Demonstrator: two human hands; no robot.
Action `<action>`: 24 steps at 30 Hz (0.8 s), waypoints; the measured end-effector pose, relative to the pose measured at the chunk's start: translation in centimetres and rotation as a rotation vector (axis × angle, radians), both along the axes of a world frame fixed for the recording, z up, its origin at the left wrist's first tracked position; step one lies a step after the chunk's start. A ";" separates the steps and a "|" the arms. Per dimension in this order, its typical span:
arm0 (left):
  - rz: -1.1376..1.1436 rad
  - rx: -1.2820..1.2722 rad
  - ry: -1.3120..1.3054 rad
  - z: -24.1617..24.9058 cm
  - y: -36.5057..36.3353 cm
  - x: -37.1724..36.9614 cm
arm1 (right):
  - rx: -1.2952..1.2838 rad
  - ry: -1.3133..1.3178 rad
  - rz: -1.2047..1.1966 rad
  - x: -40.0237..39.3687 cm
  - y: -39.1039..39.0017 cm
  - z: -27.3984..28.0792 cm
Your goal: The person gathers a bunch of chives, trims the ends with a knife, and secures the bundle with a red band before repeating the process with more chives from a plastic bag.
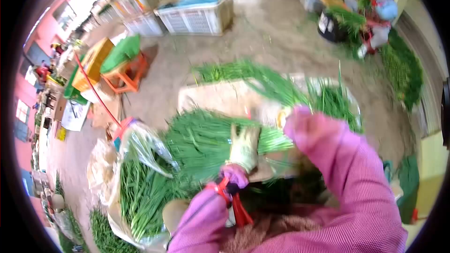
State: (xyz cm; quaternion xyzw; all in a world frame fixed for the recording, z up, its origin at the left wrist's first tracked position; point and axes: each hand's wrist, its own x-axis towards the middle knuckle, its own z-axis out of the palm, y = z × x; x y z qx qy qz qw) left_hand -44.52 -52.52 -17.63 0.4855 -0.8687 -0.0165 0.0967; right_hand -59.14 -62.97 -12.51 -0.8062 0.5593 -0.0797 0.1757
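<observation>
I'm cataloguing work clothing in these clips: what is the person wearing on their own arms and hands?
Both arms are in loose pink-purple sleeves with a fine woven texture. The left hand wears a pale, yellowish-white work glove, with a gathered purple cuff and red bands at the wrist. The right hand is blurred and largely covered by its sleeve, so any glove there cannot be told.

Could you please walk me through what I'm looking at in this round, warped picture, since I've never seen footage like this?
There is no machine here: the camera sits on a person's head and looks down at their own arms, and its wide lens bends the edges. The left hand, in a pale glove, lies on a bundle of long green stalks spread over the work surface. The right hand is hidden past the pink sleeve, so what it holds cannot be told. More greens fill a clear plastic bag on the left. Behind stand a white crate and an orange stool; another person sits among greens at the far right.
</observation>
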 end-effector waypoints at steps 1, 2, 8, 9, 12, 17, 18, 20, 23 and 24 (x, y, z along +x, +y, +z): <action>0.019 0.015 0.045 0.5 0.2 -0.1 | 0.073 0.258 0.114 0.3 1.6 1.6; 0.002 0.063 0.056 0.3 0.3 0.2 | 0.099 0.318 0.201 0.1 3.5 1.9; 0.032 0.089 0.185 0.2 1.1 0.2 | 0.000 0.212 0.141 -2.4 8.3 1.2; 0.033 0.091 0.183 0.7 1.0 0.1 | -0.073 0.179 0.158 -2.3 8.4 0.3; 0.054 0.122 -0.097 2.1 0.4 -0.2 | -0.073 0.167 0.166 -2.0 8.5 0.2; -0.005 0.138 -0.017 2.4 -1.7 -0.5 | -0.065 0.077 0.085 -3.6 8.2 0.8; -0.041 0.103 -0.015 2.5 -2.0 -0.4 | -0.120 0.122 0.008 -3.8 8.2 1.2; -0.071 0.061 -0.006 2.5 -2.9 -0.3 | -0.208 0.039 -0.032 -4.2 9.6 2.1; -0.100 0.131 -0.129 2.6 -4.1 -0.6 | -0.289 -0.126 -0.128 -4.4 12.4 0.0; -0.116 0.214 -0.159 3.0 -4.2 -0.6 | -0.321 -0.066 -0.084 -3.6 13.3 0.1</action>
